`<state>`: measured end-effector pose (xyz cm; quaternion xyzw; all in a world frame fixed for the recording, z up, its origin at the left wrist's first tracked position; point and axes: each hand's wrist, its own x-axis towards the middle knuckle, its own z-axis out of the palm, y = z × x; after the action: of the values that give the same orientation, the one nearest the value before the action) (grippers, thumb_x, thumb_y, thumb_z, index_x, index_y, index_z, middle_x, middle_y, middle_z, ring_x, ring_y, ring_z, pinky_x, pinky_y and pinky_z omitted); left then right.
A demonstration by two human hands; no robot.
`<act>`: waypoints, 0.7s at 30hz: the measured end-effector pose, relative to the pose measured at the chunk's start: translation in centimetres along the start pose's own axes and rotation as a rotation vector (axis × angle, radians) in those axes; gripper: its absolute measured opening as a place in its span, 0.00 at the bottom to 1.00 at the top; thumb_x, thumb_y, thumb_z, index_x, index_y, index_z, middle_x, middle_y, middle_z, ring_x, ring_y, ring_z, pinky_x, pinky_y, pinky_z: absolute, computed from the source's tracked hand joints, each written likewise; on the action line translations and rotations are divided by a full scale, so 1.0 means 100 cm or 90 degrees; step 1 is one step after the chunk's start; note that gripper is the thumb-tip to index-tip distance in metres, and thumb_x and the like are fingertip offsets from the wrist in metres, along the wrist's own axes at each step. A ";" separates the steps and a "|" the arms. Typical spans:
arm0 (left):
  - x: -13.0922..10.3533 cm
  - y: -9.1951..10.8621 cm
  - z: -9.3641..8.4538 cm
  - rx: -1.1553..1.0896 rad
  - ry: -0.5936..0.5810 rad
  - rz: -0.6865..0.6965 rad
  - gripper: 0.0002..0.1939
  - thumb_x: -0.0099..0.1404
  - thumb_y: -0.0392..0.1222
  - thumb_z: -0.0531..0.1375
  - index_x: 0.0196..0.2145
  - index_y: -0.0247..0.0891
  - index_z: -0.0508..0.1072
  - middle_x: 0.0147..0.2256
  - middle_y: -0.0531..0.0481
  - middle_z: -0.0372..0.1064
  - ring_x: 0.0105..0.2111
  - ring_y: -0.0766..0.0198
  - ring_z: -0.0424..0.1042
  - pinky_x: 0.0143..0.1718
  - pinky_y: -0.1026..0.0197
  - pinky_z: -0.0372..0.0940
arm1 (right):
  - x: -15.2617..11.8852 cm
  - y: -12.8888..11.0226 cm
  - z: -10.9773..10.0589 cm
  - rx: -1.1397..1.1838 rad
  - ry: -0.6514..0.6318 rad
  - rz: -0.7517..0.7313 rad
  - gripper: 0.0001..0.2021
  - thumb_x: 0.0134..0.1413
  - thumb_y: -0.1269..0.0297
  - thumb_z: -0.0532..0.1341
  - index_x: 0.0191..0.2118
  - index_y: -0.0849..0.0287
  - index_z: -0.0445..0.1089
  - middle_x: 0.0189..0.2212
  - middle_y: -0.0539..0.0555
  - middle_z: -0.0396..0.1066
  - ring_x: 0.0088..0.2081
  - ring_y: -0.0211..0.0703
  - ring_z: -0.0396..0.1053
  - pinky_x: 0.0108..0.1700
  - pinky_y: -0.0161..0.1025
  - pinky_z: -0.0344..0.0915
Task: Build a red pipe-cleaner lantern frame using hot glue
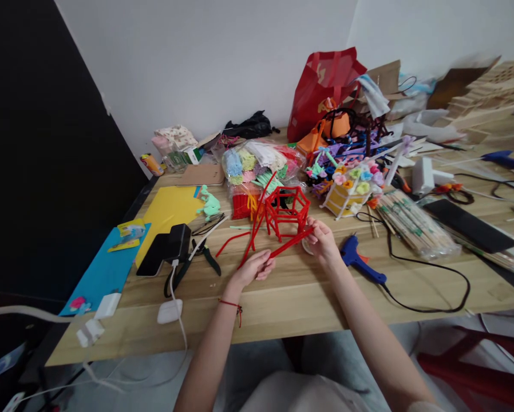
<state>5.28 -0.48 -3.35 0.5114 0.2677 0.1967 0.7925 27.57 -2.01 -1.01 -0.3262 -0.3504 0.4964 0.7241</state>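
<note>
Between my two hands stretches a red pipe cleaner piece (288,244), slanting up to the right; whether it is one stem or several side by side I cannot tell. My left hand (253,269) pinches its lower end, and my right hand (321,240) grips the upper end. Just behind it stands an open cage-like frame (307,210) made of red pipe cleaners, close to my right fingertips. Loose red pipe cleaners (231,241) lie on the table left of the frame, some leaning up past it. A small round clear item is partly hidden beside my right hand.
A blue glue gun (360,260) with a black cord lies to the right. Pliers (203,252), a phone (151,256) and a white cable sit at left. Behind are bagged pipe cleaners (257,160), a flower-topped basket (347,194), packaged sticks (415,223) and a red bag (321,91).
</note>
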 end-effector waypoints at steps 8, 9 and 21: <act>0.002 0.001 0.002 -0.003 0.015 0.026 0.20 0.67 0.55 0.53 0.26 0.37 0.57 0.23 0.58 0.50 0.17 0.76 0.46 0.15 0.72 0.42 | 0.002 0.003 -0.004 0.027 0.007 0.013 0.19 0.38 0.49 0.71 0.27 0.56 0.67 0.18 0.42 0.51 0.17 0.27 0.43 0.17 0.29 0.47; 0.002 0.000 0.002 -0.005 0.016 0.030 0.20 0.66 0.55 0.54 0.27 0.37 0.56 0.23 0.58 0.50 0.18 0.76 0.46 0.15 0.72 0.43 | 0.002 0.004 -0.004 0.029 0.009 0.012 0.19 0.38 0.49 0.72 0.28 0.56 0.67 0.18 0.41 0.51 0.17 0.27 0.44 0.17 0.28 0.47; 0.003 -0.002 0.003 0.000 0.008 0.069 0.19 0.65 0.55 0.54 0.27 0.39 0.55 0.24 0.59 0.46 0.19 0.73 0.48 0.16 0.71 0.53 | 0.002 0.002 -0.007 0.002 0.020 0.006 0.18 0.41 0.49 0.70 0.30 0.55 0.68 0.18 0.41 0.48 0.17 0.29 0.43 0.18 0.29 0.49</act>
<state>5.76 -0.61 -3.46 0.5237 0.2444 0.2422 0.7793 28.09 -1.80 -1.52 -0.3343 -0.3369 0.4952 0.7276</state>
